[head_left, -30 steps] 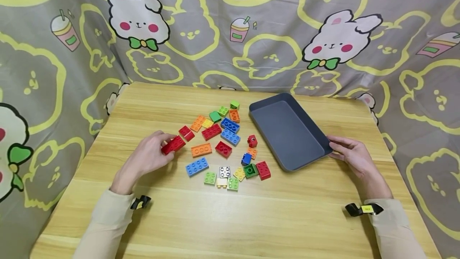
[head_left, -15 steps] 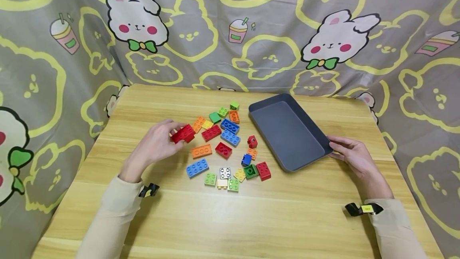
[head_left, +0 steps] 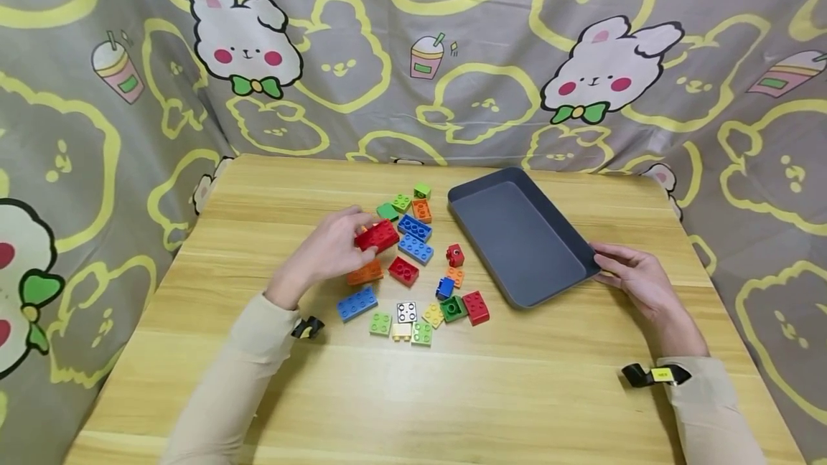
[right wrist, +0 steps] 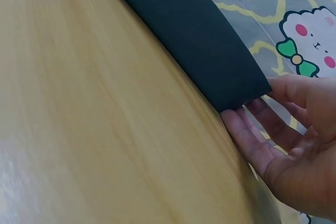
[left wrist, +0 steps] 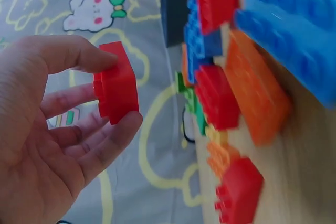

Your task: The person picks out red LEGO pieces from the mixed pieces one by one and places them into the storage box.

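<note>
L hand w/ red brick pinched, shifted R since prev. view, now above loose bricks: nearer tray, not yet in it. R hand grips tray corner, unchanged.

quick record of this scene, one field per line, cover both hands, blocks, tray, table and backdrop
left hand: pinches a red block, lifted above the table
right hand: holds a corner of the tray
tray: dark grey, shallow, set at an angle
loose blocks: several colours, left of the tray
table: pale wood
backdrop: grey, yellow outlines, white rabbits
</note>
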`<state>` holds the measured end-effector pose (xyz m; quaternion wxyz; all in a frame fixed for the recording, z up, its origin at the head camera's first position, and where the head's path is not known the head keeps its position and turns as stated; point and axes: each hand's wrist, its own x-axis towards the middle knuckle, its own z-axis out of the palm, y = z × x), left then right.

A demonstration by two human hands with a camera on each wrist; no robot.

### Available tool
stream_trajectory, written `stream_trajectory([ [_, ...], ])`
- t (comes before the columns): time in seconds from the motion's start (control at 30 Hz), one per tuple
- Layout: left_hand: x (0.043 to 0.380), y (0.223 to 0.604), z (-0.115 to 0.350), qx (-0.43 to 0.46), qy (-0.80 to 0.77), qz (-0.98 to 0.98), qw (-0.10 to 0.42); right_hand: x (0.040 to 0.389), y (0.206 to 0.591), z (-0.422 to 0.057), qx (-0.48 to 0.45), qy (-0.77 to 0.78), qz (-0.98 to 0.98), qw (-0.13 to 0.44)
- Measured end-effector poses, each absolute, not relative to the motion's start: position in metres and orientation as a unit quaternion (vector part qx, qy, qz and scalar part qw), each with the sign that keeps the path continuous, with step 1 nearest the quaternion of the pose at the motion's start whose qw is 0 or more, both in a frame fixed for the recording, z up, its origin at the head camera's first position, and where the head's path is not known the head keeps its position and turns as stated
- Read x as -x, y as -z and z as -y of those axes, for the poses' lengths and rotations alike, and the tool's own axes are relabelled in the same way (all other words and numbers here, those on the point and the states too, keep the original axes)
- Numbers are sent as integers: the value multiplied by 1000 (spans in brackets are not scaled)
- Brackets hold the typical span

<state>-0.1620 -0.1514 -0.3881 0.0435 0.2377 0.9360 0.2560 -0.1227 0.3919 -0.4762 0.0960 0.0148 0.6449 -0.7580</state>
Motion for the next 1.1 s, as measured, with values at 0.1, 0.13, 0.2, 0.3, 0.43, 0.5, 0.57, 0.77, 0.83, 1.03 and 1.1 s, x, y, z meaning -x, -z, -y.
stream_trajectory([
  [0.1,168,386,140,-241,-268,-931,54,123,476,-393,-16,757,-646,95],
  [0.13,170,385,136,-243,-269,-930,55,123,477,-393,-17,758,-645,96],
  [0.2,174,383,129,-249,-268,-929,55,123,477,-393,-17,758,-645,97],
  [0.3,180,380,117,-259,-263,-928,54,123,477,-393,-17,758,-645,97],
  [0.43,186,379,102,-277,-263,-923,53,123,477,-393,-16,758,-645,99],
  [0.5,189,379,96,-287,-264,-919,54,123,477,-393,-15,757,-646,100],
  [0.57,193,380,90,-296,-265,-916,52,123,476,-393,-15,755,-648,103],
  [0.77,207,381,73,-317,-265,-910,45,124,475,-393,-19,754,-648,105],
  [0.83,212,382,68,-323,-270,-906,45,124,475,-393,-20,754,-649,105],
  [1.03,226,382,56,-338,-277,-898,56,124,475,-395,-22,754,-648,107],
  [1.1,230,383,51,-338,-273,-899,65,124,475,-395,-21,754,-647,108],
])
